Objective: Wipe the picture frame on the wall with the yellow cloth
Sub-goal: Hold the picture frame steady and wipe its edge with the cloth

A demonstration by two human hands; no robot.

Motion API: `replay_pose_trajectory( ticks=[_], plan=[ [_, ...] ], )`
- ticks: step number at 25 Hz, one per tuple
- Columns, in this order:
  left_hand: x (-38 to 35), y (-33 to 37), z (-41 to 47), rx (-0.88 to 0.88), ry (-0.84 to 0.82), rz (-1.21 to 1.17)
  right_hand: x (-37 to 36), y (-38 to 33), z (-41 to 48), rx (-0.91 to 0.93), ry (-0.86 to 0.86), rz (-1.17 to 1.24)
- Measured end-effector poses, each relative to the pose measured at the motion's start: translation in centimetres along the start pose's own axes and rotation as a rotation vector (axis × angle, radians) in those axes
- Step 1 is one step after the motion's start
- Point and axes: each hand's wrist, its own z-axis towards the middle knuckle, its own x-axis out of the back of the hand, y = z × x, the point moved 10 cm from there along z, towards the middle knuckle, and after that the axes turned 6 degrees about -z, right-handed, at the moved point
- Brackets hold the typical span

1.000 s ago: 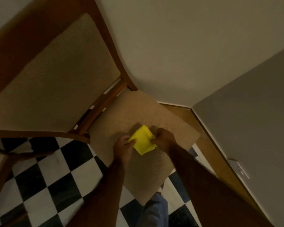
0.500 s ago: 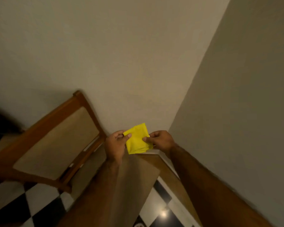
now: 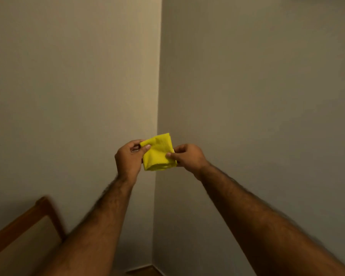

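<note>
Head view: two bare walls (image 3: 68,86) are seen meeting at a corner; no picture frame is in view. A chair back (image 3: 24,232) is noted low left, clear of the arms. The folded yellow cloth (image 3: 158,153) is pinched at opposite edges by left hand (image 3: 128,160) and right hand (image 3: 187,157). It is judged soft, light, easily regripped.

Two plain beige walls are meeting in a vertical corner (image 3: 159,76) near the middle of the view, the left wall (image 3: 68,86) catching warmer, dim light and the right wall (image 3: 257,86) lying greyer. A wooden chair (image 3: 24,236) with a pale padded back is leaning into the lower left. A strip of brown skirting (image 3: 141,272) is showing at the corner's foot.
</note>
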Motion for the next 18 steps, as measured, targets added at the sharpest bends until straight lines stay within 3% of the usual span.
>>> replay_pose_trajectory(
  ticks=[13, 15, 18],
  plan=[
    [-19.8, 34.4, -3.9, -0.502, -0.26, -0.22, 30.8, -21.3, -11.6, 0.326, 0.455, -0.144],
    [-21.9, 41.1, -4.2, -0.582, -0.282, -0.284, 36.5, -26.6, -15.6, 0.479, 0.655, -0.368],
    [-24.2, 51.2, -3.4, -0.703, -0.278, -0.342, 46.2, -33.4, -23.7, 0.691, 1.084, -0.728]
  ],
)
